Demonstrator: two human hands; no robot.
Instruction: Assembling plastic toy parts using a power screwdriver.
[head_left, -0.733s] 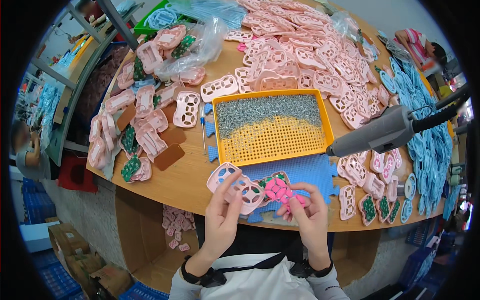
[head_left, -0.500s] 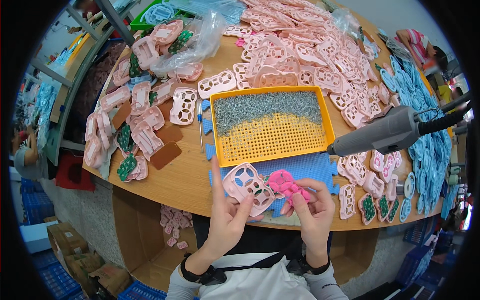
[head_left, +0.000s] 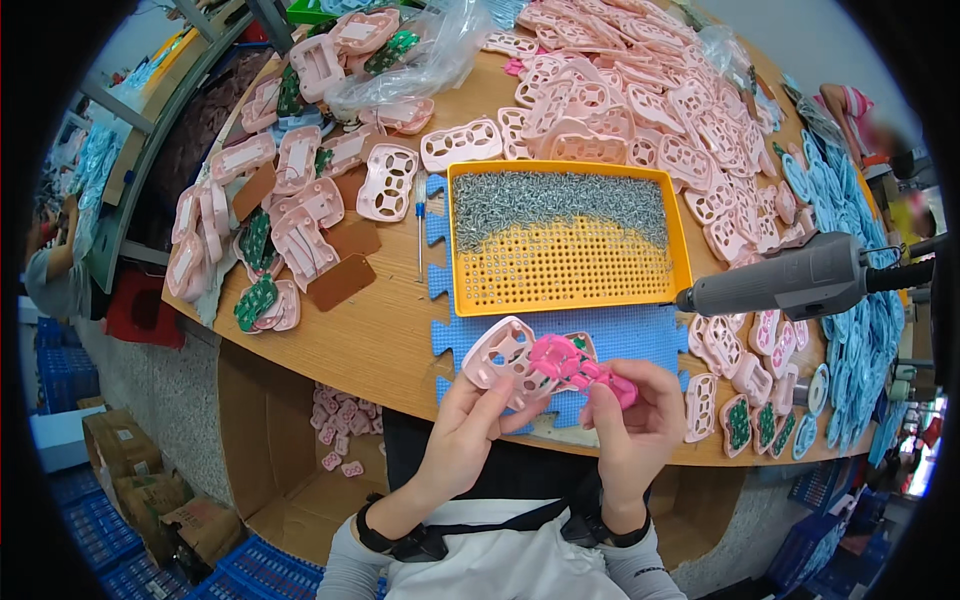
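My left hand is closed on a pale pink plastic shell with rounded cutouts, tilted above the near edge of the blue foam mat. In my right hand, thumb and fingers grip a bright pink button pad. The pad's left end overlaps the shell's right side; whether it is seated there I cannot tell. Behind the pad, partly hidden, shows another pale pink piece with a green circuit board. I cannot tell whether that piece is held or resting on the mat.
A yellow perforated tray of small screws sits just beyond my hands. A grey electric screwdriver juts in from the right. Pale pink shells heap at the back. Assemblies with green boards lie left; a thin screwdriver lies beside the tray.
The bright pink pad has tilted and extended across the shell's right side. My left index finger, raised before, is now folded behind the shell. The whole view has shifted slightly.
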